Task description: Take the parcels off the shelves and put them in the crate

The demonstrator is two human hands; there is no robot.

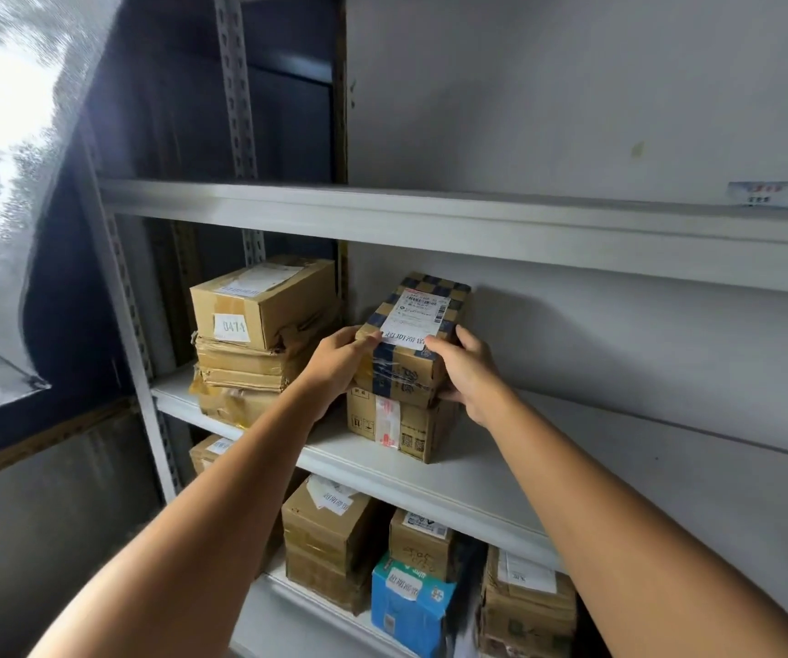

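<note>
we've got both hands on the checkered parcel [413, 334] on the mid shelf [525, 482]. left hand [337, 368] is curled round its left edge, right hand [470, 372] grips the right side w/ thumb up by the label. parcel sits atop a plain brown box [401, 427]. taped box stack [259, 325] is just left of it. blue box [411, 605] is on the shelf below.

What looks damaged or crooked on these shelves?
The lower parcels in the left stack on the middle shelf look crushed, with torn cardboard and wrinkled tape. The checkered parcel, gripped by the left hand and right hand, sits skewed on the box beneath.
</note>
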